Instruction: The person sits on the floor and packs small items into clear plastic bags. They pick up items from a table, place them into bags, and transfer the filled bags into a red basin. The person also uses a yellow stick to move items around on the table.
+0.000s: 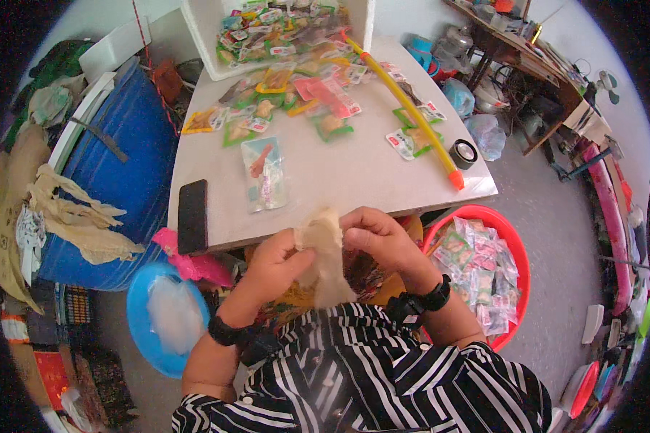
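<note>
Cream material [325, 242], striped shirt [354, 364]; red tub [522, 289]

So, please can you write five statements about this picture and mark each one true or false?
1. The bare left hand and right hand hold a thin crumpled beige piece. True.
2. A black rectangular phone lies at the table's right edge. False: the phone lies at its left edge.
3. A round red plastic basin holds many small packets. True.
4. A long yellow tube stands upright in that basin. False: the tube lies slanting across the white tabletop.
5. A round blue basin holds whitish translucent plastic. True.
</note>
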Motion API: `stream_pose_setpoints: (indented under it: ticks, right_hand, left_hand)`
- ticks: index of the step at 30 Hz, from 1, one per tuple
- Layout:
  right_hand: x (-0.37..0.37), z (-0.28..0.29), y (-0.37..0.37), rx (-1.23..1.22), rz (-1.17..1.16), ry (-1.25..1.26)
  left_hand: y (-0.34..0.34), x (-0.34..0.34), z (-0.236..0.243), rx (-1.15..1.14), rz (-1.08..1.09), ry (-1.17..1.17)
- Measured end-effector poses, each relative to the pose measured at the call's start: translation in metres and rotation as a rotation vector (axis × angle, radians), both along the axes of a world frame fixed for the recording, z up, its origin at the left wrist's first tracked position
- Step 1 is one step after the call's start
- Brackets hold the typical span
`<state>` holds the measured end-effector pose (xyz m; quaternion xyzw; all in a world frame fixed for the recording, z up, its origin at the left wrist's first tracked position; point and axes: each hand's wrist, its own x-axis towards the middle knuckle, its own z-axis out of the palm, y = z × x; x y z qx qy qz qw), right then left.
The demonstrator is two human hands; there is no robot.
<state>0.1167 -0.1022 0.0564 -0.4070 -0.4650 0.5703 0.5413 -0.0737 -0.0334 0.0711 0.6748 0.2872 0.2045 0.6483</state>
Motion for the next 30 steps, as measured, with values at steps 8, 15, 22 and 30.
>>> stream_pose_setpoints:
  ticks: [8, 15, 22, 30]
  right_hand:
    - [0.013, -0.046, -0.010, -0.061, -0.208, -0.099]
    - [-0.003, -0.058, -0.004, -0.248, -0.129, 0.007]
    - [-0.007, -0.076, -0.003, -0.286, -0.094, -0.006]
    - [-0.008, -0.099, -0.002, -0.309, -0.077, -0.025]
  left_hand:
    - [0.002, -0.015, 0.116, 0.473, -0.702, 0.116]
    - [-0.011, 0.006, 0.128, 0.504, -0.961, -0.074]
    - [-0.024, 0.021, 0.119, 0.329, -0.980, -0.247]
    - [-0.039, 0.027, 0.114, 0.088, -0.977, -0.442]
